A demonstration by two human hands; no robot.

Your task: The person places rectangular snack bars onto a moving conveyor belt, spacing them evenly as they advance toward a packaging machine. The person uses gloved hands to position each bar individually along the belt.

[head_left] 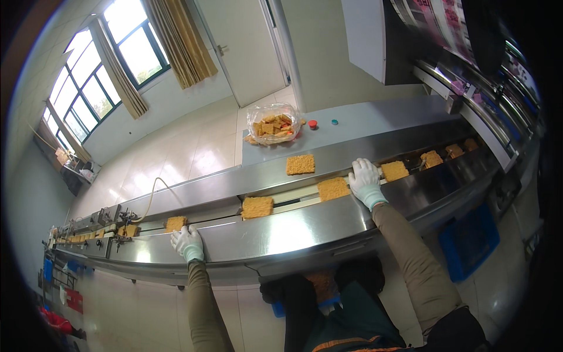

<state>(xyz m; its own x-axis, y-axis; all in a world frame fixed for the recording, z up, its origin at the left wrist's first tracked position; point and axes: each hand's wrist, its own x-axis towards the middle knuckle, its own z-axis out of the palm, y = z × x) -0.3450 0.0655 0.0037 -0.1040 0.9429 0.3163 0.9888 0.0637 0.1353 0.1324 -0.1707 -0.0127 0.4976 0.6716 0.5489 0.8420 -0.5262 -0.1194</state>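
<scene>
Golden-brown dried noodle cakes lie in a row on a narrow conveyor (308, 200). My left hand (187, 243), in a white glove, rests at the near edge of the channel, its fingertips against or just beside a noodle cake (176, 223). Further right, my right hand (366, 180), also gloved, reaches over the channel with fingers stretched out. It is between a noodle cake (333, 189) on its left and another noodle cake (394, 171) on its right, close to both. One more noodle cake (257, 207) lies between my hands. A single noodle cake (300, 165) sits on the far steel ledge.
Behind the line, a clear plastic bag (273, 124) of broken pieces stands on a grey table (375, 117), near a red cap (312, 124). Rollers with printed film (440, 29) rise at the right. A blue crate (469, 242) is below the line.
</scene>
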